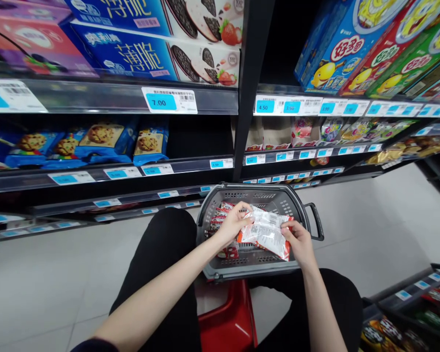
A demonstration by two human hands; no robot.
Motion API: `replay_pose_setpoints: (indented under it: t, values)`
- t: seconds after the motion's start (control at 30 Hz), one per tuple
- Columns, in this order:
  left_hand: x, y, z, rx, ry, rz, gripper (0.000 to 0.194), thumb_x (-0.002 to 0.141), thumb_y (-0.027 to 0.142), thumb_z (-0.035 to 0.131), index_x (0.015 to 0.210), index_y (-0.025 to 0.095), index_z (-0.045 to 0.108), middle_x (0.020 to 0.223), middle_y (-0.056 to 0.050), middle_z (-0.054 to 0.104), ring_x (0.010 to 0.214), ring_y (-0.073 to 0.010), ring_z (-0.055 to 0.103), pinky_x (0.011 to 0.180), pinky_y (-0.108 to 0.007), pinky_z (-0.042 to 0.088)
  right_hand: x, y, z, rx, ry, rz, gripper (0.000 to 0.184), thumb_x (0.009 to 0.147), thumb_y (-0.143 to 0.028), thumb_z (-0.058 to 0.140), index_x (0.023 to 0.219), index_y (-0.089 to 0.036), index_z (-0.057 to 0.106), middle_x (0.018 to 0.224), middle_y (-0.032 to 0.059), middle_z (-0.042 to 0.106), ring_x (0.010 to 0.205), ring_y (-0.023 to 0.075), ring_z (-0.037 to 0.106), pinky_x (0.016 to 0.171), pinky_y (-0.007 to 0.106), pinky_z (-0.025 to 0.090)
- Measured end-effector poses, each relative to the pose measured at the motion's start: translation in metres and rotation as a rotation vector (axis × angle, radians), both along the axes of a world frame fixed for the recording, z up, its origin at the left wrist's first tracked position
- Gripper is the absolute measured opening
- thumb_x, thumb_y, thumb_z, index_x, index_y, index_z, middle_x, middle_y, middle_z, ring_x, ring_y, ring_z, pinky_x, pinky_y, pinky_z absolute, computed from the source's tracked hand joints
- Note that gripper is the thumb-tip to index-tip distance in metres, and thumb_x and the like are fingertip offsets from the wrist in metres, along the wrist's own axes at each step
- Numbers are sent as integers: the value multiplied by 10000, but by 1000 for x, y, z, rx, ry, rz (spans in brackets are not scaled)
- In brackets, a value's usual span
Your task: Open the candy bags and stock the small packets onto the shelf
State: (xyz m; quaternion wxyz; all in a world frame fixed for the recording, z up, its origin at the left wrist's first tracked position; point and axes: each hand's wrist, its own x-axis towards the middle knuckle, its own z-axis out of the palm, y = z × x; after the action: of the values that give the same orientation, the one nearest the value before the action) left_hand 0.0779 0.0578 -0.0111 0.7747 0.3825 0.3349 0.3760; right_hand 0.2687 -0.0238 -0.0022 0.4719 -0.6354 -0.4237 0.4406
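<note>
A white-and-red packet (267, 230) is being handled over the basket (254, 270), pinched by the curled left hand (235, 223) and right hand (299, 241), steady support seemingly being called for next

Packets (219, 214) in basket (249, 270) before shelves (201, 139)

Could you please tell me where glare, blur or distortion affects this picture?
In the head view, the held packet shows bright glints; deep shadow lies beside the blue cookie bags; the bottom-right snack bags look soft; shelf rails seem stretched toward the edges.
</note>
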Motion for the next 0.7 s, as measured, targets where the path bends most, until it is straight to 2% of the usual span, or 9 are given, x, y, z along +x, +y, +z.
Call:
replay_pose_setpoints:
  t: [0.17, 0.23, 0.3, 0.4, 0.47, 0.53, 0.57, 0.63, 0.7]
  values:
    - [-1, 1, 8, -290, -135, -75, 135, 583, 130, 664, 706, 92, 622, 618, -25, 613, 526, -93, 544, 514, -191, 412, -4, -2, 4, 16, 513, -165, 137, 652, -307, 674, 722, -216, 599, 684, -32, 589, 541, 91, 509, 513, 205, 397]
    - [-5, 5, 11, -335, -164, -148, 174, 577, 94, 624, 745, 64, 659, 676, -67, 644, 569, -110, 568, 550, -209, 440, -6, -3, 11, 13, 592, -192, 149, 650, -292, 669, 779, -224, 637, 775, -5, 637, 623, 111, 559, 553, 220, 432]
    - [-11, 10, 13, -335, -193, -237, 305, 544, 52, 593, 840, 59, 668, 762, -89, 663, 619, -125, 589, 595, -230, 465, -7, -3, 18, 19, 596, -178, 280, 627, -264, 679, 901, -216, 653, 930, 41, 655, 742, 144, 589, 620, 250, 459]
    - [-17, 17, 13, -263, -140, -264, 413, 536, 38, 605, 945, 83, 649, 783, -64, 666, 630, -110, 594, 634, -234, 480, -13, 1, 26, 52, 485, -243, 379, 559, -216, 714, 933, -186, 660, 942, 69, 668, 770, 175, 604, 650, 282, 468]
    - [-18, 19, 12, -191, -45, -219, 323, 581, 100, 637, 903, 86, 650, 734, -47, 662, 612, -103, 592, 629, -235, 484, -18, 3, 26, 44, 361, -357, 323, 568, -247, 711, 878, -167, 671, 818, 56, 685, 680, 174, 608, 592, 283, 463]
    - [-18, 19, 12, -126, 83, -217, 204, 639, 224, 642, 783, 80, 645, 672, -47, 653, 570, -114, 587, 574, -245, 482, -22, 4, 25, -7, 170, -439, 291, 609, -317, 686, 841, -143, 676, 719, 43, 674, 595, 164, 586, 536, 276, 445]
    - [-17, 19, 12, -80, 162, -225, 207, 662, 287, 629, 701, 84, 629, 622, -43, 642, 525, -114, 573, 526, -239, 467, -23, 4, 25, -38, 45, -459, 299, 622, -350, 674, 827, -133, 678, 681, 37, 664, 571, 160, 570, 525, 273, 437]
    - [-18, 19, 12, 62, 333, -216, 314, 704, 372, 580, 534, 110, 554, 487, -10, 583, 420, -88, 501, 451, -212, 406, -23, 2, 26, -70, -216, -474, 310, 631, -396, 662, 782, -127, 682, 625, 22, 636, 556, 152, 545, 530, 266, 426]
    - [-18, 18, 12, 217, 454, -173, 409, 739, 400, 531, 434, 137, 458, 380, 34, 485, 366, -60, 410, 440, -194, 355, -23, 3, 27, -40, -341, -454, 306, 641, -420, 651, 754, -136, 673, 640, 16, 623, 585, 151, 546, 558, 260, 428]
